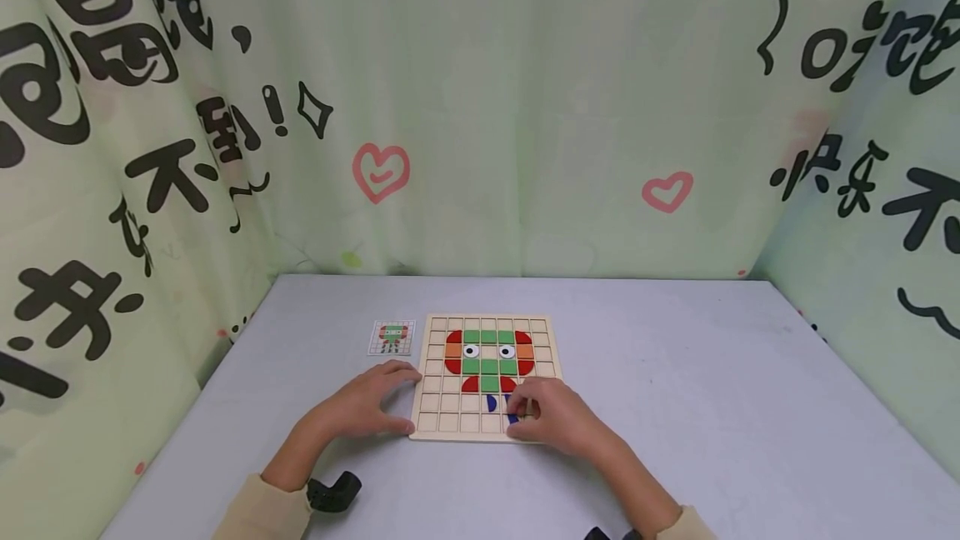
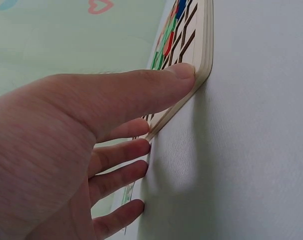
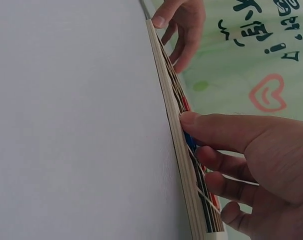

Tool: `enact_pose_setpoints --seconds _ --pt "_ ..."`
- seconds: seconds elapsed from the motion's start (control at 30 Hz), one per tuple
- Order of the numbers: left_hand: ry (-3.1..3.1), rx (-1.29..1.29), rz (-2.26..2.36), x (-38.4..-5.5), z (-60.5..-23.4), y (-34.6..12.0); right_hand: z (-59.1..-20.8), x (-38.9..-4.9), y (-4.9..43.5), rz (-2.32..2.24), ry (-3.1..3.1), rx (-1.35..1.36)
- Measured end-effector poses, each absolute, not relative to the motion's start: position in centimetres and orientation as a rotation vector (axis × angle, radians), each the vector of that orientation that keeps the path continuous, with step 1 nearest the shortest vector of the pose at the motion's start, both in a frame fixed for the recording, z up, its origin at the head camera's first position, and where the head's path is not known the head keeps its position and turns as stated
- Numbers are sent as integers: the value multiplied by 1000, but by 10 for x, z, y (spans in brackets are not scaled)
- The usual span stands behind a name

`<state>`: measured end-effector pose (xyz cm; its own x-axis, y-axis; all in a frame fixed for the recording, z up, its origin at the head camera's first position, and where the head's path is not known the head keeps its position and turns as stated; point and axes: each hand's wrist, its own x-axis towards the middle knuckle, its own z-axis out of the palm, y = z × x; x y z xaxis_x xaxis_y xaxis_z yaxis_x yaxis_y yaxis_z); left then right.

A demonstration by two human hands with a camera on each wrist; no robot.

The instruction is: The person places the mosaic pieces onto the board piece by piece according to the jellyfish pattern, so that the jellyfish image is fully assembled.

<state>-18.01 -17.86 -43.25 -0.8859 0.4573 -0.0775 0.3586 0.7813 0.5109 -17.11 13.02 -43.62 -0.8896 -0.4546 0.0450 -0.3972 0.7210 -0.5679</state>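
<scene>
A square wooden grid board (image 1: 438, 423) lies on the table with coloured pieces set in its cells: green squares (image 1: 489, 384), red rounded corners, orange squares and two eye pieces (image 1: 471, 351). One blue half-round piece (image 1: 491, 403) sits low in the grid. My left hand (image 1: 366, 403) rests at the board's left edge, fingers spread, its thumb on the near corner. Over the lower right of the board, my right hand (image 1: 558, 417) pinches a blue piece (image 3: 190, 141) between thumb and forefinger, close on the grid. The fingers partly hide that piece.
A small picture card (image 1: 392, 337) with a gridded figure in like colours lies left of the board. The white table (image 1: 675, 373) meets a printed curtain (image 1: 480, 107) at its back and sides. Black wrist devices (image 1: 335, 492) sit at the cuffs.
</scene>
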Motion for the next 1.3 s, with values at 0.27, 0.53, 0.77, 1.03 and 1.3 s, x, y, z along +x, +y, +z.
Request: enact_pose_setpoints --seconds 0.27,0.53,0.77,1.03,1.3 --pt "2778 634 735 -180 -435 -179 -421 -177 155 -1017 2804 -646" --pt "2786 613 732 -181 -435 -180 -417 -178 193 -970 2848 -638" --pt "2785 638 735 -181 -435 -181 -422 -176 205 -933 2876 -523" --pt "2777 674 728 -181 -435 -182 -433 -178 212 -928 2872 -447" --pt "2775 680 729 -181 -435 -182 -436 -177 214 -929 2873 -475"
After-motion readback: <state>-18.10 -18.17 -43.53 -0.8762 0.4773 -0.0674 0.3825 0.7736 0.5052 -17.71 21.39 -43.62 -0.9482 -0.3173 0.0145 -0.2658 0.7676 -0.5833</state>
